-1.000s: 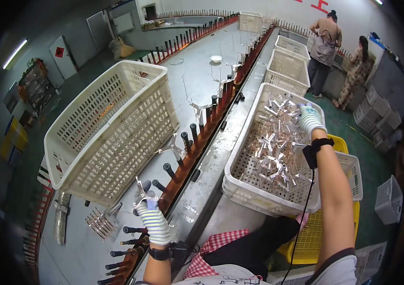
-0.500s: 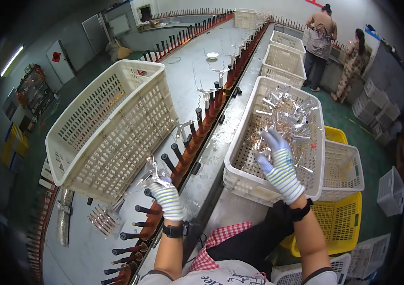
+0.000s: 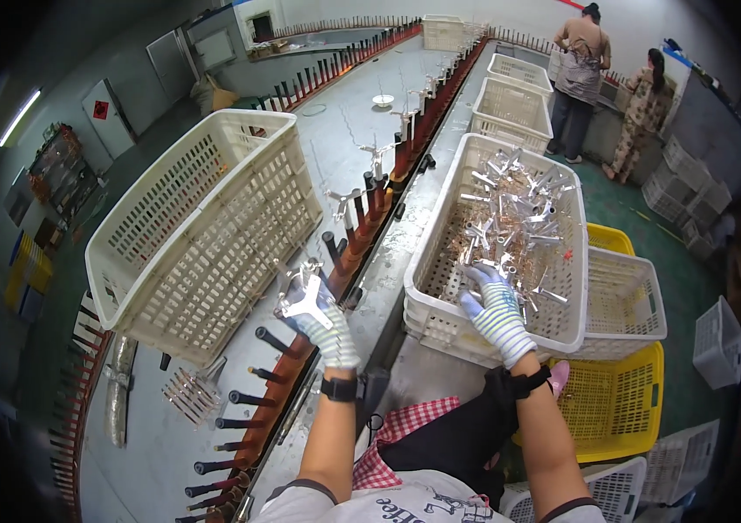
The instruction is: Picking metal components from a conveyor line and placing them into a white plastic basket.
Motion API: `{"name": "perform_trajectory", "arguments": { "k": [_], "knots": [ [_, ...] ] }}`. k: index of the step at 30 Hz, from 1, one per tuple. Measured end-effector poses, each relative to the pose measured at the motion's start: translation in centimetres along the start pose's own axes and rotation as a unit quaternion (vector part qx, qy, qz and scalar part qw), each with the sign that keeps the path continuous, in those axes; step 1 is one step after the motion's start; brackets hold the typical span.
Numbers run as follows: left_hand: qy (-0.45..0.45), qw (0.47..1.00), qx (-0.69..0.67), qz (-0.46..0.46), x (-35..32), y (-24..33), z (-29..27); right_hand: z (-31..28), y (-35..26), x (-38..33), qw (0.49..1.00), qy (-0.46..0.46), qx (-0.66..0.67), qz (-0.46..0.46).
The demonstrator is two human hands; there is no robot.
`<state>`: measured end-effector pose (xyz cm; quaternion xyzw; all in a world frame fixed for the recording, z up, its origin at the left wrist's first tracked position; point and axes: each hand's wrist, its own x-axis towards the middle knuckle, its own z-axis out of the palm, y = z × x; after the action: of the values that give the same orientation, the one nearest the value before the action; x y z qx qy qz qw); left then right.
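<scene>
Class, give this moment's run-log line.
left hand: holding branched silver part; right hand: over metal parts in white basket; right grip: unclear

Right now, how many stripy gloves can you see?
2: one glove is on the left hand, which holds a silvery branched piece; another is on the right hand, at the basket of metal parts. The two people ahead could hide more.

Dark printed lettering [image 3: 394, 505] on chest of wearer's pale grey T-shirt [image 3: 336, 507], slanted, running to lower edge of view; dark line drawing [image 3: 458, 507] printed just beside it, small red touches near its top. Red square sign [image 3: 101, 110] on white door [image 3: 112, 124] at far left, dark mark at middle, too small to read. Red marking [image 3: 572, 3] high on white wall [image 3: 510, 12], cut by upper edge, unreadable.
</scene>
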<state>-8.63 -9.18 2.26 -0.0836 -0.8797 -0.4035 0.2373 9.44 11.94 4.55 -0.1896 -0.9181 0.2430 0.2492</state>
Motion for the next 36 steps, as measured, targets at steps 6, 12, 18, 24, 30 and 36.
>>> {"name": "perform_trajectory", "arguments": {
  "k": [6, 12, 18, 24, 30, 36],
  "knots": [
    [0.196, 0.957, 0.177, 0.12, 0.1, -0.9, -1.8, 0.0, 0.0, 0.1, 0.999, -0.013, -0.015, 0.026],
    [0.122, 0.962, -0.164, 0.18, -2.6, 2.2, 1.4, 0.0, 0.1, -0.1, 0.999, -0.022, 0.002, 0.026],
    [0.064, 0.992, -0.107, -0.005, -0.1, 4.8, -1.4, 0.6, -0.2, 0.1, 1.0, -0.015, -0.012, 0.013],
    [0.198, 0.967, -0.143, 0.071, -2.6, -1.1, -0.9, 4.2, -5.2, 4.0, 0.966, 0.025, 0.257, -0.015],
    [0.088, 0.982, -0.161, 0.033, -4.8, -4.5, -3.2, 14.2, -12.3, 9.4, 0.929, -0.037, 0.367, -0.027],
    [0.064, 0.957, -0.267, -0.098, -6.0, -7.1, -6.9, 14.7, -16.6, 10.7, 0.786, -0.049, 0.616, -0.01]
  ]
}}
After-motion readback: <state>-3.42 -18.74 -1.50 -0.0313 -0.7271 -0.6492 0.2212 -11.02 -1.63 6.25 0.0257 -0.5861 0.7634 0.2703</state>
